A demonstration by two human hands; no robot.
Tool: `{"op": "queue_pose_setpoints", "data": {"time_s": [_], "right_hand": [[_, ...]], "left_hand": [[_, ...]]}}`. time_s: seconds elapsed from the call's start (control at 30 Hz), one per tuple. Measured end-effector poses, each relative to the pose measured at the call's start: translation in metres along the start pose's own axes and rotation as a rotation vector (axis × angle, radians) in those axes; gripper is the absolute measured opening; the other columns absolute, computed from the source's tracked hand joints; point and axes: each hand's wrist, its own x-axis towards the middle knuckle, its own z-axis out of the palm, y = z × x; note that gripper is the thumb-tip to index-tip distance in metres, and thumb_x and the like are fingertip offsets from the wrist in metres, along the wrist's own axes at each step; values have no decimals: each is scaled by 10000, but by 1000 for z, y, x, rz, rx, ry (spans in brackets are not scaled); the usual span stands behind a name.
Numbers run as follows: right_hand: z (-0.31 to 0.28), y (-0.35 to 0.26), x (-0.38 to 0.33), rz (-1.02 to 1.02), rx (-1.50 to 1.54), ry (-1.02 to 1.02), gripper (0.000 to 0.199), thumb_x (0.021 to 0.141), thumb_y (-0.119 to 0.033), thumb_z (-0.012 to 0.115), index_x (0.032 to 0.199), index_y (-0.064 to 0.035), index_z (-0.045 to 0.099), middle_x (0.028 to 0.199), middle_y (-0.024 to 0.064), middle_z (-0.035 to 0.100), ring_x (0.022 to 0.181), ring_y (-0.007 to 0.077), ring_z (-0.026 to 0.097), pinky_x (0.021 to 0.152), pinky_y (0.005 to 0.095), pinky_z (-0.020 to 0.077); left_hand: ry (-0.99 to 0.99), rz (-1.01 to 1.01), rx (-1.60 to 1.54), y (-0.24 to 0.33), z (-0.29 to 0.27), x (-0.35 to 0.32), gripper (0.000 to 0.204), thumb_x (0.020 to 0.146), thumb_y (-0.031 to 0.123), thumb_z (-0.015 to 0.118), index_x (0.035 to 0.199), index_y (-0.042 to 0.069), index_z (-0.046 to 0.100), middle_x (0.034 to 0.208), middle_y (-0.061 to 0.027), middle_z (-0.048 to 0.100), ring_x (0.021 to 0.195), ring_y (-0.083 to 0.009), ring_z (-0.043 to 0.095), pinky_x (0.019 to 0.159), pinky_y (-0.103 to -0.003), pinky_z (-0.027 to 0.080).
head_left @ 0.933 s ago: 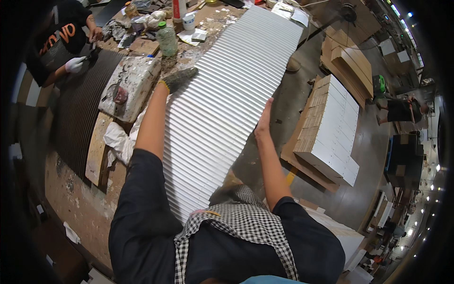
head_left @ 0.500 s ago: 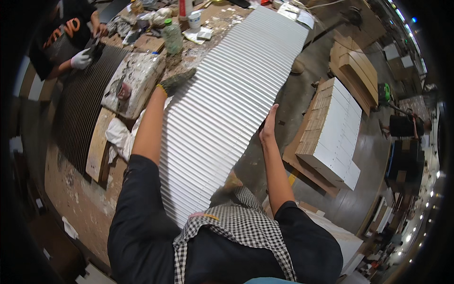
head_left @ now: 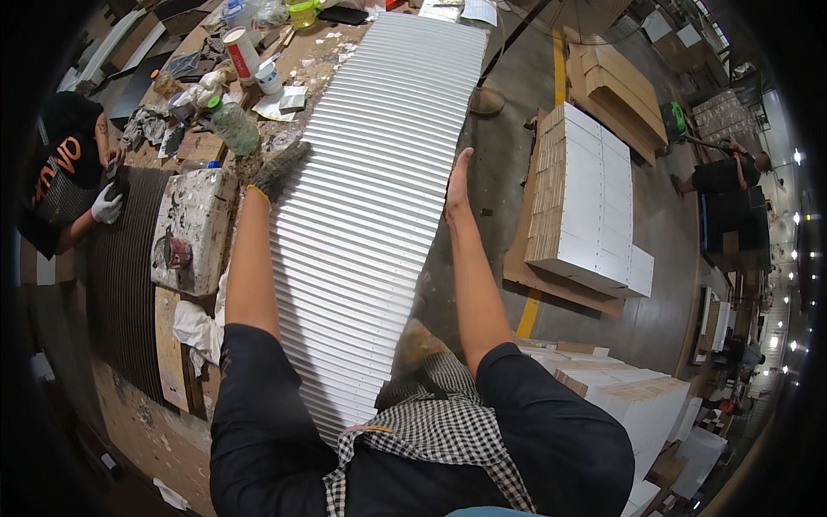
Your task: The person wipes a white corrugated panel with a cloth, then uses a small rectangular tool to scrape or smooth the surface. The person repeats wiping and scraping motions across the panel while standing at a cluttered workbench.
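Observation:
A long white ribbed panel (head_left: pixel 370 207) lies lengthwise across the workbench, its near end against my checked apron. My left hand (head_left: pixel 280 168), in a grey work glove, grips the panel's left edge with fingers curled over it. My bare right hand (head_left: pixel 459 177) presses flat against the panel's right edge, fingers straight and pointing away from me. The panel is held between both hands.
Left of the panel sit a paint-smeared white block (head_left: pixel 191 228), a green bottle (head_left: pixel 233 127), cups and rags. A dark ribbed panel (head_left: pixel 121 276) lies further left, where a gloved co-worker (head_left: pixel 73 185) works. Stacked white boards (head_left: pixel 586 202) stand on the floor at right.
The panel has shifted along the bench and my view has turned left. Both hands stay on its edges, the right one slightly further along.

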Motion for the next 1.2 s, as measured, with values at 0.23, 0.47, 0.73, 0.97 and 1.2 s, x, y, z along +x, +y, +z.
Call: {"op": "queue_pose_setpoints", "data": {"time_s": [0.23, 0.47, 0.73, 0.97, 1.2], "right_hand": [[-25, 23, 26, 1, 29, -5, 1088, 925, -860, 220, 1563, 11, 354, 1584, 156, 411, 1464, 278, 375, 1208, 381, 282], [-55, 37, 25, -45, -77, 25, 921, 1020, -726, 247, 1604, -14, 237, 1642, 121, 303, 1511, 258, 287, 1236, 359, 212], [-58, 52, -218, -42, -168, 46, 617, 1112, -377, 415, 1552, 48, 330, 1621, 166, 349, 1513, 274, 327, 1221, 418, 318], [-31, 113, -360, 358, -602, -398, 712, 1078, -505, 449, 1500, 64, 385, 1501, 164, 430, 1417, 235, 375, 1186, 317, 244], [-4, 113, -413, 724, -234, -319, 831, 1035, -589, 477, 1582, -3, 257, 1616, 129, 289, 1520, 242, 232, 1242, 404, 166]], "left_hand": [[-157, 133, -106, -15, -7, 25, 634, 1032, 344, 591, 1570, 91, 371, 1405, -96, 568, 1187, -181, 519, 995, -302, 412], [420, 777, 914, 16, 2, -61, 634, 1011, 349, 608, 1517, 9, 433, 1547, -226, 449, 1448, -361, 404, 1214, -433, 298], [140, 554, 272, -91, -84, -321, 410, 1045, 124, 523, 1434, 0, 557, 1483, -112, 562, 1401, -220, 484, 1182, -349, 362], [239, 359, -9, -212, -135, -438, 441, 1050, 147, 535, 1450, -39, 523, 1442, -128, 580, 1340, -228, 535, 1168, -363, 393], [-76, 349, -93, -271, -142, -412, 531, 1100, 293, 407, 1563, 33, 394, 1571, -97, 468, 1444, -214, 429, 1199, -338, 326]]}}
